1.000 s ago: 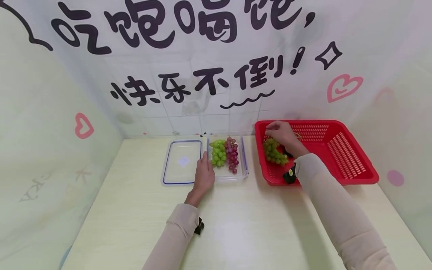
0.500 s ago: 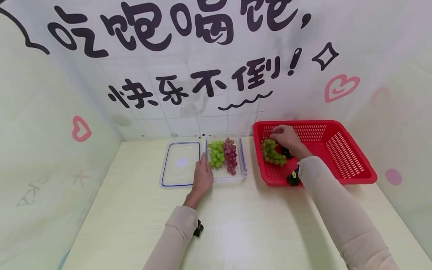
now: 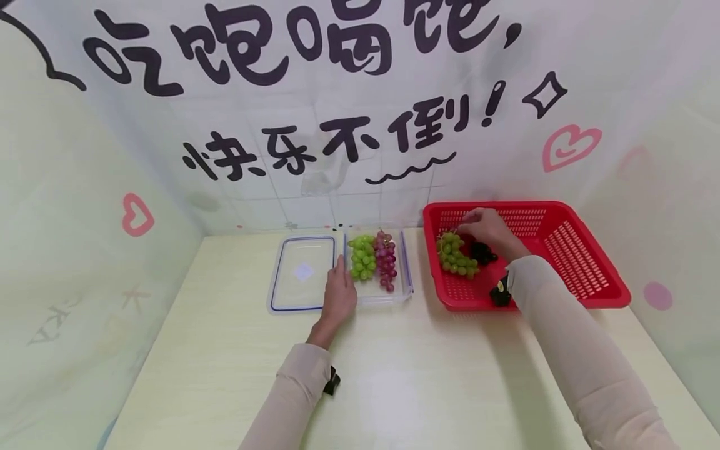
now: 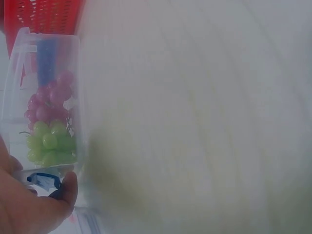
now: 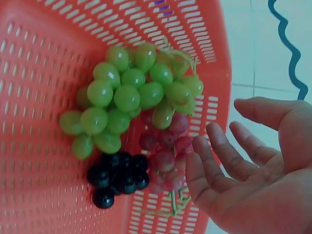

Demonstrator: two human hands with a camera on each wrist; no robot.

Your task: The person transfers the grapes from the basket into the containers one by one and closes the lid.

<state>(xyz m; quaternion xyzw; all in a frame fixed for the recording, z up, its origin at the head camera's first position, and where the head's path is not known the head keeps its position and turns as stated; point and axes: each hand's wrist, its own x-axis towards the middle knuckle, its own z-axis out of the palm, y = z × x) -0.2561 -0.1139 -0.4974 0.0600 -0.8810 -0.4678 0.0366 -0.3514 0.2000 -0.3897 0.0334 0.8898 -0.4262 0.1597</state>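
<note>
Pale table (image 3: 382,387), wall (image 3: 489,156) with words | my left hand (image 3: 340,292) grips the box (image 3: 374,297) by its side | my right hand (image 3: 488,230), loose, holds nothing beside red grapes (image 5: 165,158) in the basket (image 3: 621,289) | best, I think, pinch the stem (image 5: 172,199) softly so none pop off

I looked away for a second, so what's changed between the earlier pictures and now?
The right hand has shifted right within the red basket, away from the top of the green grape bunch, leaving the black grapes more exposed. Unchanged: the left hand still holds the clear container, and the lid lies beside it.
</note>
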